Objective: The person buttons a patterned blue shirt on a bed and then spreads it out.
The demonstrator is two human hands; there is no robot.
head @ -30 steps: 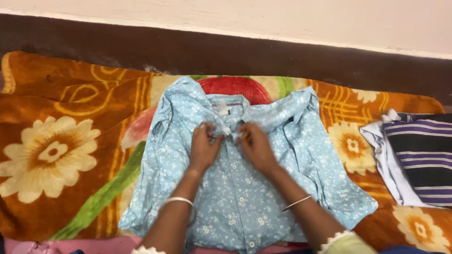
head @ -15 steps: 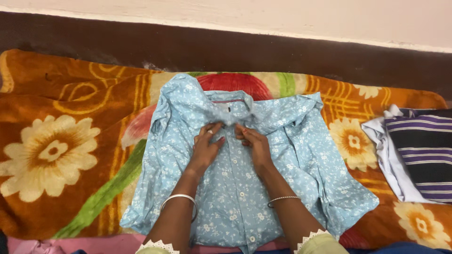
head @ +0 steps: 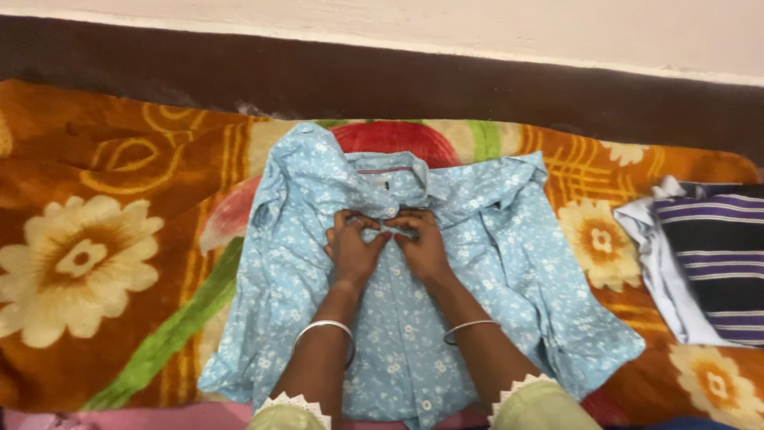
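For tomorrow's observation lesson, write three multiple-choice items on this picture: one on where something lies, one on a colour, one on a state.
1. Where does the striped garment lie?
A. right of the shirt
B. left of the shirt
C. under the shirt

2. What colour is the shirt?
A. red
B. light blue with white flowers
C. plain black

3. How does the shirt lie?
A. rolled up
B. hung on the wall
C. spread front-up on the blanket

Answers: 1 A, it sits at the right edge of the blanket. 2 B, pale blue floral cloth. 3 C, its button row faces up, with the left hand and right hand on the placket below the collar.
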